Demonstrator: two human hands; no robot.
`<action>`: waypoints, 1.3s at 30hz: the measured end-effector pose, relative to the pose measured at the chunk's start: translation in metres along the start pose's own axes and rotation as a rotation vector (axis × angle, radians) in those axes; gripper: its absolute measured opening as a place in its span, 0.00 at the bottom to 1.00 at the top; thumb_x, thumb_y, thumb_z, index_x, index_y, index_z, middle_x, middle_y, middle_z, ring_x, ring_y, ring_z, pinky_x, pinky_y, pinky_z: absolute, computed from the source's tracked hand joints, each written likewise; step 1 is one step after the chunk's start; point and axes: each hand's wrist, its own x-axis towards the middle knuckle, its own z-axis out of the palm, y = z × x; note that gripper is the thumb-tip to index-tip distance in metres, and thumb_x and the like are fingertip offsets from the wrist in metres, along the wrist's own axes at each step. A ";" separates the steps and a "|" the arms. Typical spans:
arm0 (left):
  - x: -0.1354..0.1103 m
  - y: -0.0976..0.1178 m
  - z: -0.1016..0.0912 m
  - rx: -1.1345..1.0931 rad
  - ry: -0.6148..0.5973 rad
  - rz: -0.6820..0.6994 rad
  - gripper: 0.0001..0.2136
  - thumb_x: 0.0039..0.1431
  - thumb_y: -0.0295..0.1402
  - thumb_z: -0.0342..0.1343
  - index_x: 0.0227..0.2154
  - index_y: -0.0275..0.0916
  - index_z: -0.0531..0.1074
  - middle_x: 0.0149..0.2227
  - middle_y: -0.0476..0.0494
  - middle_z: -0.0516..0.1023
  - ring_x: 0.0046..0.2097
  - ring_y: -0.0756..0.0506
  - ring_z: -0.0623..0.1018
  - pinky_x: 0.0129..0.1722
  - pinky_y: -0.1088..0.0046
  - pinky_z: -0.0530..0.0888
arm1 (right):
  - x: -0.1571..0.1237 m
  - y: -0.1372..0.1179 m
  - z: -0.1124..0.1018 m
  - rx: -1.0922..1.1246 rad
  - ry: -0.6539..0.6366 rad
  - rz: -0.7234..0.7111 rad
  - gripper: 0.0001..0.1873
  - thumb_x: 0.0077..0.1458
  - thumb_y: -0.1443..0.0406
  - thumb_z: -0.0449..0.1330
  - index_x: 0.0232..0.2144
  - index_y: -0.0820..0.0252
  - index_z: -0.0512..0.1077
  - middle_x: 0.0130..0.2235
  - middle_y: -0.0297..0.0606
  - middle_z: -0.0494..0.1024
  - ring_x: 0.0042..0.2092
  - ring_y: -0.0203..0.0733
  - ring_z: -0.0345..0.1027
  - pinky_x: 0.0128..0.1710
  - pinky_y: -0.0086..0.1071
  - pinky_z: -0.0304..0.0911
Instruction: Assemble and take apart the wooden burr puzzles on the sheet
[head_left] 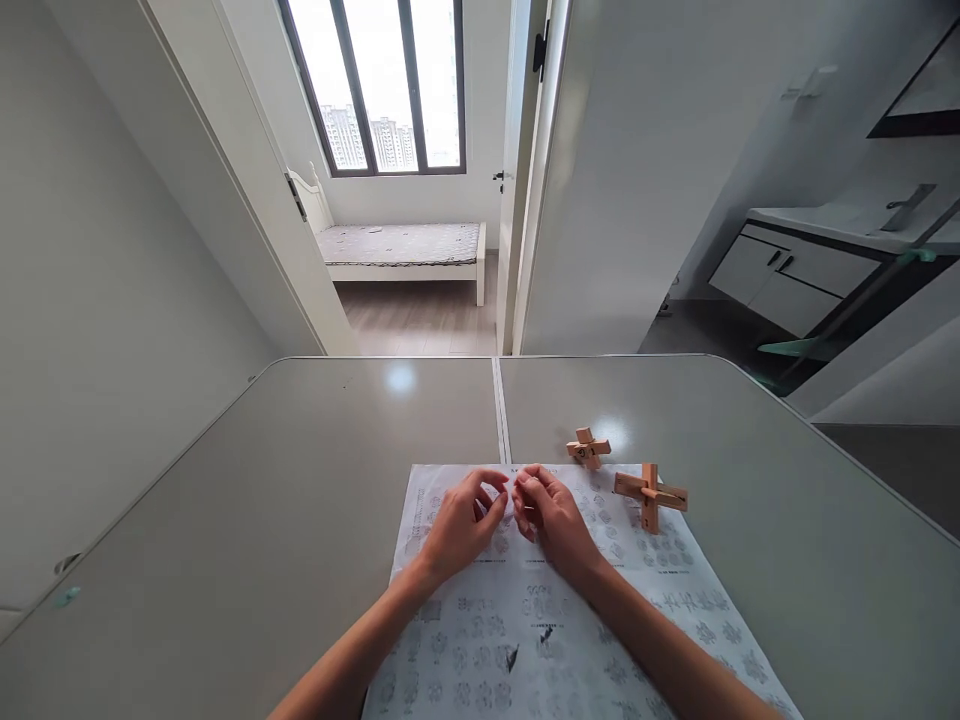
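Note:
A large printed sheet (480,590) with rows of small diagrams lies on the table under both forearms. Over its far part, my left hand (466,520) is loosely curved, thumb and fingers apart, with nothing visible between them. Close beside it, my right hand (553,515) has its fingers curled and the thumb laid against the index finger; anything inside is hidden. To the right stands a wooden interlocking puzzle (651,496), cross-shaped, at the sheet's edge. A smaller wooden puzzle (588,448) of crossed blocks sits just beyond the sheet. Neither hand touches the puzzles.
The grey table (300,500) has a pale seam (500,410) down its middle. Two dark marks (511,658) show on the near part of the sheet. Past the table are a doorway with a bed (405,245), and a washbasin cabinet (795,270) at right.

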 end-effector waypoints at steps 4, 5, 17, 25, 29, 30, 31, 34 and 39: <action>0.001 0.002 -0.001 0.004 -0.036 0.027 0.09 0.70 0.37 0.52 0.40 0.42 0.76 0.26 0.51 0.80 0.26 0.49 0.76 0.26 0.75 0.70 | -0.002 0.002 0.004 -0.139 -0.078 -0.051 0.23 0.61 0.46 0.65 0.29 0.57 0.68 0.21 0.25 0.67 0.19 0.31 0.56 0.21 0.28 0.54; 0.000 0.002 -0.001 0.006 -0.043 0.031 0.09 0.71 0.37 0.51 0.40 0.42 0.76 0.27 0.51 0.81 0.26 0.49 0.76 0.27 0.75 0.70 | -0.003 0.002 0.004 -0.166 -0.088 -0.061 0.23 0.62 0.46 0.64 0.29 0.57 0.67 0.20 0.24 0.67 0.19 0.31 0.56 0.21 0.28 0.54; -0.001 -0.001 -0.001 0.077 -0.040 0.046 0.08 0.68 0.35 0.51 0.34 0.44 0.74 0.26 0.50 0.80 0.26 0.47 0.75 0.29 0.72 0.69 | -0.002 0.005 0.003 -0.305 -0.124 -0.078 0.24 0.65 0.45 0.60 0.29 0.56 0.66 0.18 0.23 0.64 0.19 0.32 0.53 0.20 0.29 0.50; -0.001 0.001 -0.003 0.084 -0.051 0.045 0.08 0.69 0.35 0.51 0.33 0.43 0.73 0.26 0.50 0.80 0.26 0.47 0.75 0.29 0.72 0.69 | -0.002 0.006 0.003 -0.318 -0.145 -0.080 0.25 0.64 0.43 0.59 0.28 0.54 0.64 0.19 0.23 0.64 0.19 0.32 0.52 0.19 0.28 0.50; -0.001 0.001 -0.002 0.091 -0.056 0.055 0.08 0.69 0.34 0.51 0.36 0.43 0.74 0.27 0.49 0.81 0.26 0.47 0.75 0.29 0.72 0.69 | 0.000 0.009 0.002 -0.325 -0.154 -0.087 0.25 0.65 0.43 0.59 0.28 0.54 0.64 0.18 0.23 0.63 0.19 0.32 0.52 0.20 0.29 0.50; -0.001 0.000 -0.002 0.096 -0.055 0.059 0.08 0.69 0.34 0.51 0.36 0.43 0.74 0.27 0.49 0.81 0.26 0.47 0.75 0.29 0.72 0.69 | 0.000 0.009 0.002 -0.328 -0.154 -0.089 0.25 0.65 0.43 0.59 0.28 0.54 0.64 0.18 0.23 0.63 0.19 0.32 0.52 0.20 0.29 0.50; -0.001 0.000 -0.002 0.102 -0.053 0.063 0.08 0.69 0.34 0.50 0.35 0.43 0.74 0.27 0.49 0.81 0.26 0.47 0.75 0.29 0.72 0.69 | 0.000 0.010 0.002 -0.331 -0.154 -0.091 0.25 0.65 0.43 0.59 0.28 0.54 0.64 0.18 0.23 0.63 0.19 0.32 0.52 0.20 0.29 0.50; -0.001 -0.001 -0.002 0.119 -0.051 0.072 0.09 0.69 0.34 0.50 0.35 0.43 0.74 0.27 0.49 0.81 0.27 0.47 0.75 0.30 0.72 0.69 | 0.000 0.010 0.003 -0.343 -0.152 -0.100 0.25 0.65 0.43 0.58 0.28 0.54 0.64 0.19 0.23 0.63 0.19 0.33 0.52 0.20 0.29 0.50; -0.001 -0.003 -0.002 0.142 -0.052 0.079 0.09 0.70 0.34 0.50 0.36 0.43 0.74 0.27 0.49 0.81 0.27 0.47 0.76 0.30 0.72 0.69 | -0.001 0.006 0.004 -0.377 -0.150 -0.113 0.26 0.65 0.42 0.58 0.27 0.54 0.64 0.18 0.24 0.64 0.20 0.33 0.54 0.21 0.29 0.51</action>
